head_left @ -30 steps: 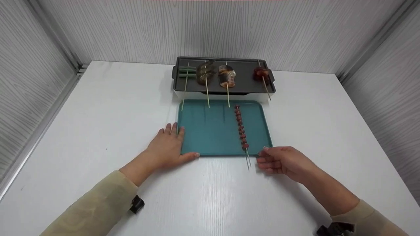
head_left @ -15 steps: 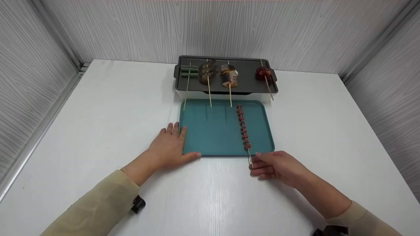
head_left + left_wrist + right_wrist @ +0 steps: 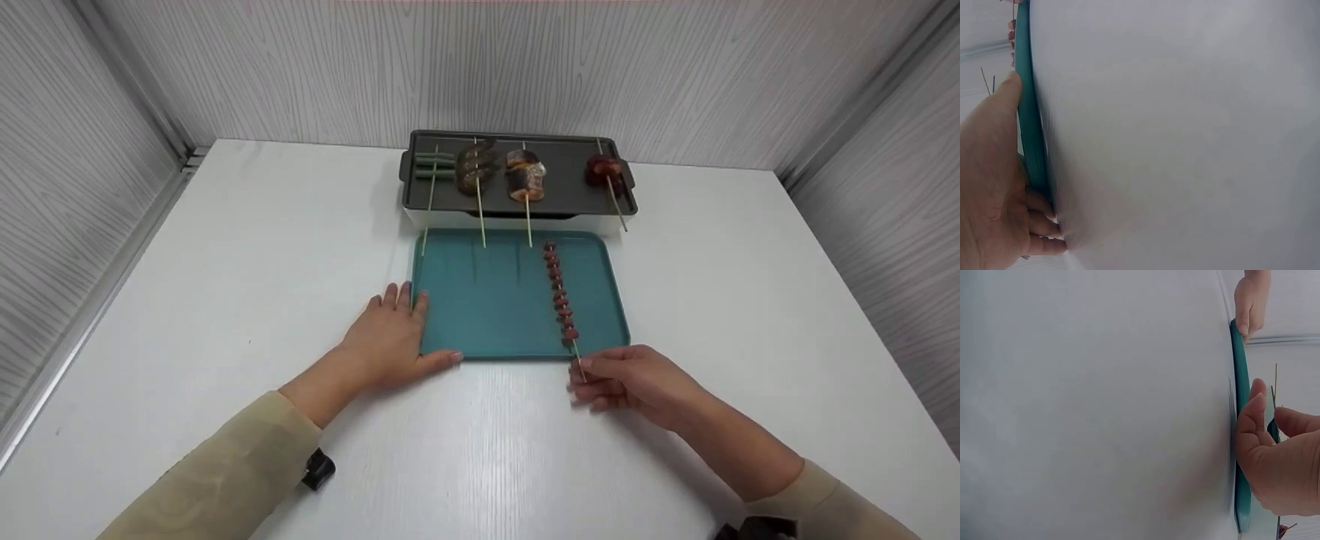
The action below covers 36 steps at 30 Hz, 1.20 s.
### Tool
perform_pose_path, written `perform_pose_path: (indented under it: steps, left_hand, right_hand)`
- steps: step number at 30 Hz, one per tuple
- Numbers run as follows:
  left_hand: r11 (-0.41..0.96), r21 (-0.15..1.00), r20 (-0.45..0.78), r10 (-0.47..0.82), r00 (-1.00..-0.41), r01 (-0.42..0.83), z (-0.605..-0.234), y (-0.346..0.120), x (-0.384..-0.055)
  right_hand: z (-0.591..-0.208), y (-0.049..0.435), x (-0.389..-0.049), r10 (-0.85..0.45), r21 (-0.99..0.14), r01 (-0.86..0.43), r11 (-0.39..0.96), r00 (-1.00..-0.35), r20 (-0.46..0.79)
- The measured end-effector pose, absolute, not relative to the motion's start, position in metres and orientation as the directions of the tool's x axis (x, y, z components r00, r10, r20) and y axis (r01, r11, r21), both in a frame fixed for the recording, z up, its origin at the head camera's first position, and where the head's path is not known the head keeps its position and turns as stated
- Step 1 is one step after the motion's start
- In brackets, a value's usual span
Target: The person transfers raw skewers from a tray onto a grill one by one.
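A teal tray (image 3: 487,315) lies on the white table, carrying a skewer (image 3: 559,296) of small red-brown pieces near its right side. My right hand (image 3: 645,382) is at the tray's near right corner, its thumb and curled fingers pinching the bare stick end that sticks out over the rim. In the right wrist view, the contact between fingertips and stick is partly hidden. My left hand (image 3: 386,341) rests against the near left corner, with its fingers spread along the left edge and the thumb along the front rim. The left wrist view shows this hand (image 3: 994,185) beside the tray's side.
Behind the tray stands a dark grill pan (image 3: 566,184) on a white base. It holds a green vegetable skewer (image 3: 442,159), a brown spiral skewer (image 3: 474,169), a charred chunky skewer (image 3: 525,176) and a dark red skewer (image 3: 602,171). Their sticks overhang its front edge.
My right hand has moved left from the tray's corner to the red-brown skewer's stick end and closed its fingers on it. The left hand has stayed at the tray's left corner.
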<state>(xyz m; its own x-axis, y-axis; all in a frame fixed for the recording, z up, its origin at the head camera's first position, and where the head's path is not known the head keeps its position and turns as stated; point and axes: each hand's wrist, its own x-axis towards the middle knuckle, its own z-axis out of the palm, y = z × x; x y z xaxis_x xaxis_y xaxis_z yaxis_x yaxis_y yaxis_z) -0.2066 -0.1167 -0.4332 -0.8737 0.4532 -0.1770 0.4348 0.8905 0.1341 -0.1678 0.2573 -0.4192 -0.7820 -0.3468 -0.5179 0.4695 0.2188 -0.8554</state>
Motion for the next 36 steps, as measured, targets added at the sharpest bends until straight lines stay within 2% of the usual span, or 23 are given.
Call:
perform_pose_path:
  steps: [36]
  left_hand:
    - [0.892,0.151,-0.17,0.447,-0.878,0.425,-0.433,-0.116,-0.207]
  right_hand:
    - [-0.357,0.275,-0.152,-0.295,-0.92,0.292,0.261,-0.883,-0.364]
